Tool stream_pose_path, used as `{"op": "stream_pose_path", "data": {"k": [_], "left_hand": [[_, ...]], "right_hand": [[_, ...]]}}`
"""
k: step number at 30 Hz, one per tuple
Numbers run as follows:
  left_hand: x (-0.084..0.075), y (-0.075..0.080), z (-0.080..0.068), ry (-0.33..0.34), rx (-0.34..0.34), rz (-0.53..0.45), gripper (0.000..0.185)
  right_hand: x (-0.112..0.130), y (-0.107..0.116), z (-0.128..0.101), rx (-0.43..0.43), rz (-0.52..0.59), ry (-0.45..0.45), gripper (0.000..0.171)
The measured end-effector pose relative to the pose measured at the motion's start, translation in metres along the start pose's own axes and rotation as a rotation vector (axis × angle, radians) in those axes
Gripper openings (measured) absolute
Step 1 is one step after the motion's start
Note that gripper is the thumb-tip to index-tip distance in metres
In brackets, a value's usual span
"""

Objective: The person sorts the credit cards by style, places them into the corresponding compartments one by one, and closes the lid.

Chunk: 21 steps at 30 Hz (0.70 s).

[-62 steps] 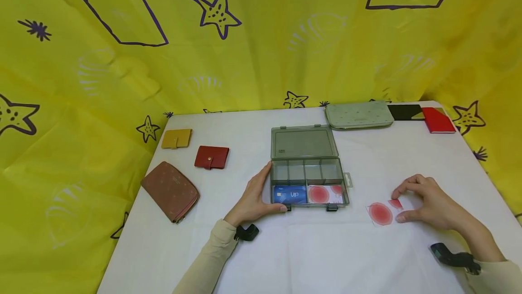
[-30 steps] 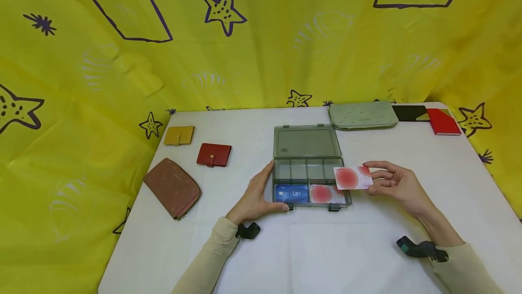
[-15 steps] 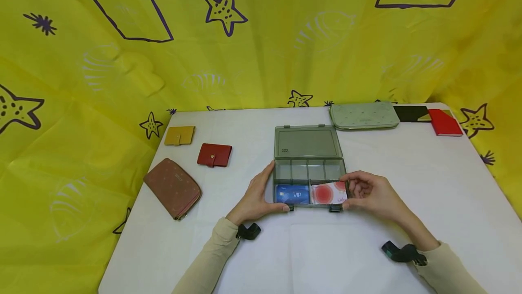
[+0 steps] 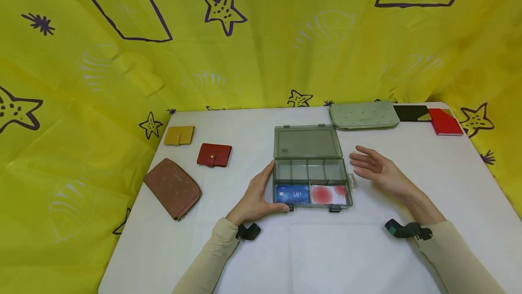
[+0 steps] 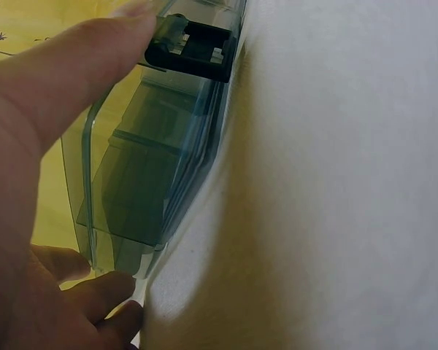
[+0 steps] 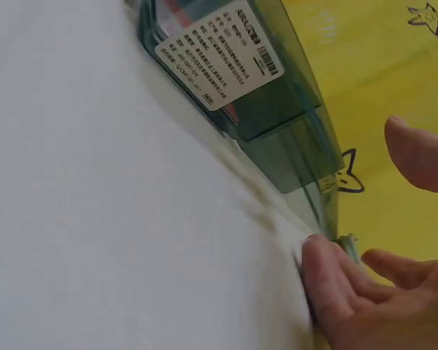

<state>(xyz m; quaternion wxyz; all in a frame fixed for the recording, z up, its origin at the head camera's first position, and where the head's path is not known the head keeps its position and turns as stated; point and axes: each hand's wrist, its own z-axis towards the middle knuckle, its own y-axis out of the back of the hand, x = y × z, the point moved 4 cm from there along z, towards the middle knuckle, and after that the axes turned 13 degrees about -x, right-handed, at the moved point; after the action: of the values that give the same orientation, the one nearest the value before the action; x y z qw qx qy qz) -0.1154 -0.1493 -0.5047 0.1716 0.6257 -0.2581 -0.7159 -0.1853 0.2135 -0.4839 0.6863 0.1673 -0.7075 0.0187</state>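
Observation:
A smoky clear plastic box (image 4: pixel 310 174) lies in the middle of the white table (image 4: pixel 326 257) with its lid (image 4: pixel 307 142) folded back. Its front compartments hold a blue VIP card (image 4: pixel 292 194) and a white card with a red circle (image 4: pixel 328 195). My left hand (image 4: pixel 261 192) grips the box's left end, thumb along the front edge by the latch (image 5: pixel 190 47). My right hand (image 4: pixel 367 162) hovers with straight fingers just right of the box and holds nothing. In the right wrist view the box (image 6: pixel 277 109) shows a printed label (image 6: pixel 219 55).
On the left lie a yellow wallet (image 4: pixel 179 135), a red wallet (image 4: pixel 214 155) and a brown zip wallet (image 4: pixel 172 188). At the back right are a pale green case (image 4: pixel 364 115), a black card holder (image 4: pixel 412 113) and a red one (image 4: pixel 444 122). Yellow cloth surrounds the table.
My right hand lifted the red-circle card off the table, laid it in the box's front right compartment, let go and drew back to the right. The left hand stayed on the box.

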Motion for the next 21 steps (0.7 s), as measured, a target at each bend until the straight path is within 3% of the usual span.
{"op": "stream_pose_path", "data": {"k": [3,6,14,18,21], "left_hand": [[0.001,0.000,0.000,0.005,0.001,-0.001,0.129],[0.001,-0.001,0.000,0.003,0.000,-0.010,0.129],[0.003,-0.001,-0.002,0.013,-0.007,0.006,0.129],[0.004,0.001,-0.001,0.002,-0.006,0.006,0.130],[0.004,0.002,0.000,-0.046,0.026,-0.014,0.129]], "right_hand": [[-0.006,-0.004,0.012,0.106,0.200,-0.056,0.081],[-0.010,-0.011,0.022,0.171,0.295,-0.095,0.088],[-0.008,-0.025,0.030,0.186,0.251,-0.141,0.099],[-0.007,-0.027,0.032,0.156,0.241,-0.098,0.100],[-0.007,-0.027,0.032,0.129,0.271,-0.031,0.091]]}}
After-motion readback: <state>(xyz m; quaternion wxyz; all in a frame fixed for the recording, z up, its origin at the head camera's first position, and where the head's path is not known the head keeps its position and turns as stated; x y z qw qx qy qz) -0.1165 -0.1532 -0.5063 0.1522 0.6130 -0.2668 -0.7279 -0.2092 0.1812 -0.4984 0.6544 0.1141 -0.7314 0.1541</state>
